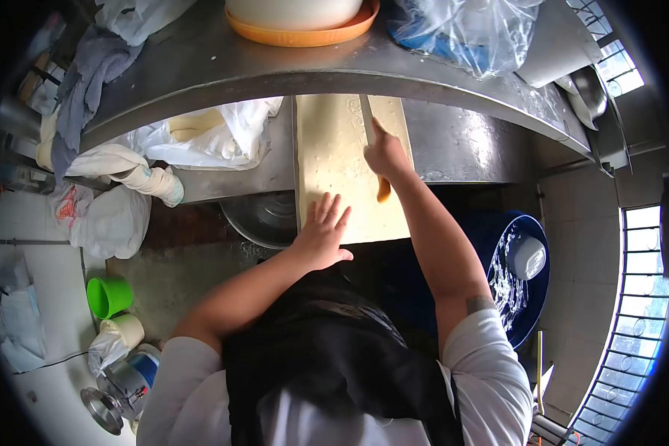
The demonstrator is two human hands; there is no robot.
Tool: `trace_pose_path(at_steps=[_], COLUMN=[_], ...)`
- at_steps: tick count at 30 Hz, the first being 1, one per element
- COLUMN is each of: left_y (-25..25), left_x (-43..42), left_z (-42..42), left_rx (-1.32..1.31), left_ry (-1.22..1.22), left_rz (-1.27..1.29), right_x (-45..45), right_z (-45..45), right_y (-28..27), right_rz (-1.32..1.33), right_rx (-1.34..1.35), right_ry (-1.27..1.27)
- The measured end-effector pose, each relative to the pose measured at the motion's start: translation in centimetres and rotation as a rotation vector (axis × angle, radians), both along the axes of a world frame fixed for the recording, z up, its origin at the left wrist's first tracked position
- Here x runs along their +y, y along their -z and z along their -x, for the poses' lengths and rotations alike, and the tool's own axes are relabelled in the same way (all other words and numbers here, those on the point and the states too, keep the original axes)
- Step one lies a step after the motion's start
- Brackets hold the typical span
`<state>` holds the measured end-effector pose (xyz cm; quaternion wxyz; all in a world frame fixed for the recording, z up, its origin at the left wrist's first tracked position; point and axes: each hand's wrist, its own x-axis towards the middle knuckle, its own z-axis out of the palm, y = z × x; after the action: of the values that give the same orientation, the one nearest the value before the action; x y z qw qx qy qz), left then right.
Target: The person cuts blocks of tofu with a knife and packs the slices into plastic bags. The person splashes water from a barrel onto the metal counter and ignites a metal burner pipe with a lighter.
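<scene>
A long pale yellow slab [333, 160] lies across the metal counter, its near end reaching out past the counter's edge. Small bubble-like marks show on its surface; I cannot tell what it is made of. My right hand [389, 157] is closed around a knife [383, 190] with an orange-brown handle. The blade points away from me along the slab's right part, and its far end is hidden by the shelf. With fingers spread, my left hand [323, 234] rests at the slab's near left part and holds nothing.
Above the counter runs a metal shelf [193, 74] with an orange basin [305, 35] and plastic bags. A bag [230, 141] with pale pieces sits left of the slab. A round metal bowl [264, 219] stands below; a blue barrel [540, 282] holding water and a white container is at right.
</scene>
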<state>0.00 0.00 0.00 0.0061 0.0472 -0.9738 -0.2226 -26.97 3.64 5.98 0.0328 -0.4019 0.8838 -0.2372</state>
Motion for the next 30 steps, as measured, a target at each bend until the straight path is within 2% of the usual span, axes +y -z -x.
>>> trace_pose_path(at_steps=[2, 7, 11, 13, 18, 19, 21, 26, 30], left_y=[-0.9, 1.2, 1.5, 4.0, 5.8, 6.0, 5.9, 4.6, 4.9], left_x=[1.0, 0.3, 0.0, 0.5, 1.0, 0.9, 0.6, 0.8, 1.3], left_z=[0.6, 0.6, 0.6, 0.7, 1.0, 0.9, 0.7, 0.3, 0.5], left_rx=[-0.134, -0.17, -0.146, -0.011, 0.087, 0.14, 0.154, 0.117, 0.063], left_ry=[0.078, 0.082, 0.111, 0.056, 0.013, 0.011, 0.041, 0.068, 0.072], left_rz=[-0.004, 0.1, 0.162, 0.335, 0.467, 0.377, 0.387, 0.326, 0.434], right_x=[-2.1, -6.8, -7.5, -7.0, -2.0, -0.6, 2.5, 9.0, 12.8], right_z=[0.1, 2.1, 2.3, 1.7, -2.8, -3.9, -6.6, -14.1, -18.8], right_y=[-2.1, 0.2, -0.6, -0.7, -0.2, 0.2, 0.7, 0.6, 0.1], right_rz=[-0.12, -0.131, -0.303, -0.35, -0.38, -0.353, -0.291, -0.204, -0.33], right_rx=[-0.246, -0.201, -0.263, -0.264, -0.245, -0.206, -0.251, -0.283, -0.308], right_ry=[0.113, 0.094, 0.07, 0.034, 0.049, 0.042, 0.04, 0.087, 0.105])
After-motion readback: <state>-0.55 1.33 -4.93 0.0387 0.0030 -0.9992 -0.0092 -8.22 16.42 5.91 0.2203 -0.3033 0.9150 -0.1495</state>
